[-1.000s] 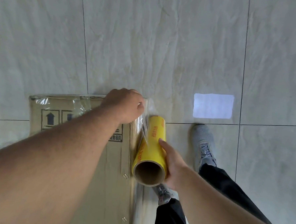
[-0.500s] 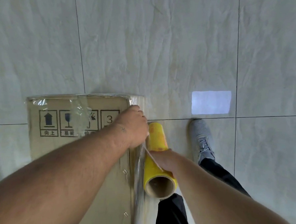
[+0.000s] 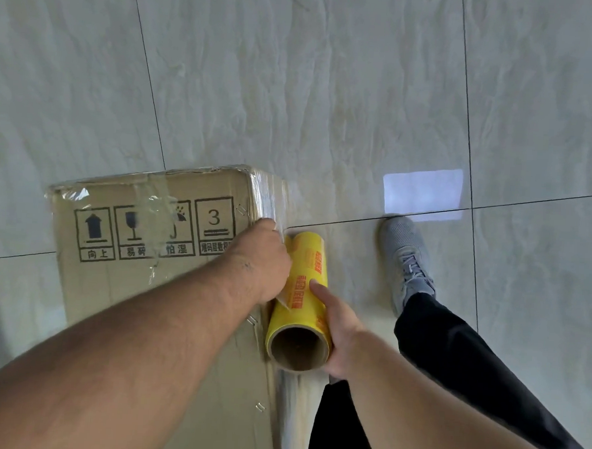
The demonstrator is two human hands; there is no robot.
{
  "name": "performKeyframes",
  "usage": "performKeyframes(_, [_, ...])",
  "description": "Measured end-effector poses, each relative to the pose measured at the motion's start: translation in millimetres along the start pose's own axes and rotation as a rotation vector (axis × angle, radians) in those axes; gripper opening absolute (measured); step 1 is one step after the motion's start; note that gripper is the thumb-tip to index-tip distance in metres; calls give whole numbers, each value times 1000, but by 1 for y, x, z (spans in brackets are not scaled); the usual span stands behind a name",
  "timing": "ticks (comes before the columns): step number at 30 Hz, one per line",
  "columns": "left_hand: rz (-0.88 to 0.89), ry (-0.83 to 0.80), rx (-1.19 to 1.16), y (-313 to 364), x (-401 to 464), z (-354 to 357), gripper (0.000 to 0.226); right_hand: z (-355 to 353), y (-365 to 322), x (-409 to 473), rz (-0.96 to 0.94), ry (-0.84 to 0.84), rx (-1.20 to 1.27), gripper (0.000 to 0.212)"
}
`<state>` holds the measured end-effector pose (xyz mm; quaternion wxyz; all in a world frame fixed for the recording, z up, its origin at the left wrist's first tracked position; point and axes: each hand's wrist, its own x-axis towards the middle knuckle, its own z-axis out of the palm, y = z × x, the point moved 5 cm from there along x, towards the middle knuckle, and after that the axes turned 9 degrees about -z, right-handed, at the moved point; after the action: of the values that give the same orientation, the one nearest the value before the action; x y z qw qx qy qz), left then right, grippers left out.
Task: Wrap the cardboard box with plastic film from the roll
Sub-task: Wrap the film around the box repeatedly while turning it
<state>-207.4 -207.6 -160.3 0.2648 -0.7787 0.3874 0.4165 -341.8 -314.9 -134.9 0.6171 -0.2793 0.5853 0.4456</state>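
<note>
A brown cardboard box [image 3: 120, 283] with printed handling symbols lies flat on the tiled floor, clear plastic film [image 3: 268, 195] stretched over its far edge and right side. My left hand [image 3: 262, 260] lies on the box's right edge with curled fingers gripping the film where it leaves the roll. The yellow film roll [image 3: 301, 293] lies along that right edge, its open cardboard core facing me. My right hand [image 3: 337, 326] grips the roll near its close end, thumb on top.
My foot in a grey sneaker [image 3: 406, 261] and a black trouser leg [image 3: 468, 370] stand right of the roll. A bright rectangle of reflected light [image 3: 423, 193] lies on the pale marble tiles beyond the shoe.
My left hand has slid along the box's right edge toward me from the far corner. The roll first drew toward me and has since shifted back up against the box.
</note>
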Motion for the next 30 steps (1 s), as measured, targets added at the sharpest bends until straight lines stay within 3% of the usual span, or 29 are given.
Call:
performKeyframes(2, [39,57,162,5,-17,-26,35,-5,0,-4,13,39,-82,68])
performKeyframes(6, [-14,24,159,13,-25,-40,33,-20,6,-6,18,197,-647,72])
performKeyframes(9, [-45,-10,218,14,-29,-39,32,-4,2,-7,-24,195,-823,71])
performKeyframes(12, [-30,22,262,12,-31,-29,26,2,-5,2,21,179,-785,78])
performKeyframes(15, [-27,47,214,15,-33,-25,24,-15,5,12,59,210,-519,104])
performKeyframes(19, [-55,17,206,19,-32,-29,27,-28,36,5,106,81,-46,84])
performKeyframes(22, [-17,17,160,27,-34,-31,25,-26,53,8,87,17,99,79])
performKeyframes(30, [-24,29,20,49,-47,-31,29,-32,35,-3,-115,128,-336,83])
